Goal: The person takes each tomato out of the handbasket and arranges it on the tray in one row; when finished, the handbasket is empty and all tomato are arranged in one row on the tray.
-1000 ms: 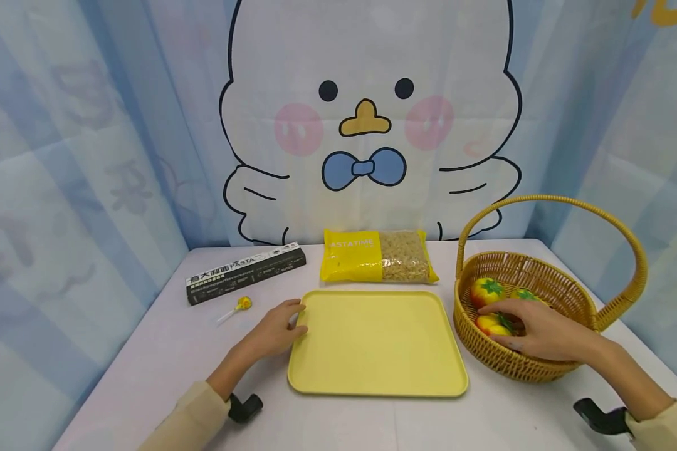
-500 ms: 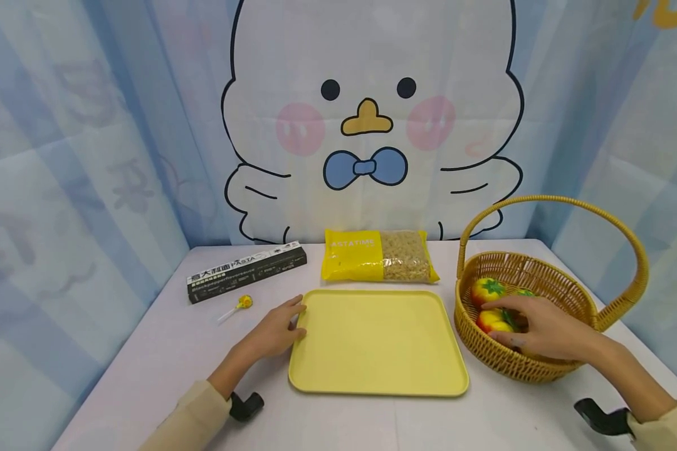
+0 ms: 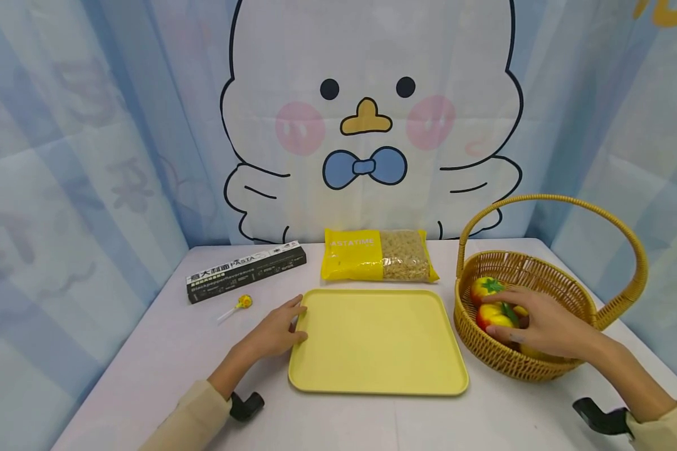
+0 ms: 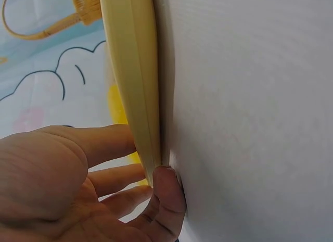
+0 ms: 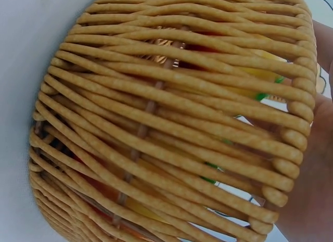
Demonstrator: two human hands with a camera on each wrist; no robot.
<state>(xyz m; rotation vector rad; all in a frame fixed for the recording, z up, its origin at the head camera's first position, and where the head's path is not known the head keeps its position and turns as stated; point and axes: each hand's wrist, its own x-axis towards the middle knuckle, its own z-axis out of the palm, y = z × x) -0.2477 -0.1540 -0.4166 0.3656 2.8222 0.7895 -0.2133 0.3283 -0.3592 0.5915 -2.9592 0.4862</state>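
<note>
My left hand [image 3: 273, 331] rests at the left edge of a pale yellow tray [image 3: 380, 344]. In the left wrist view its thumb and fingertips touch the tray's rim [image 4: 138, 75], and the fingers are only slightly bent. My right hand [image 3: 550, 329] reaches into a woven wicker basket [image 3: 488, 360] and holds a red-and-yellow fruit [image 3: 494, 314] with green leaves between thumb and fingers. Another such fruit [image 3: 482, 289] lies just behind it. More yellow shows beneath the hand, mostly hidden. The basket's weave [image 5: 156, 112] covers most of the right wrist view.
A yellow pasta bag [image 3: 379, 255] lies behind the tray. To the left are a black pasta box [image 3: 247, 274] and a lollipop [image 3: 242, 303]. The basket's tall handle [image 3: 626, 241] arches above its opening. Printed curtains surround the table.
My right hand's fingers have closed in around the front fruit, which has turned and lifted slightly, with a leaf now showing upright. The left hand and tray are nearly unmoved.
</note>
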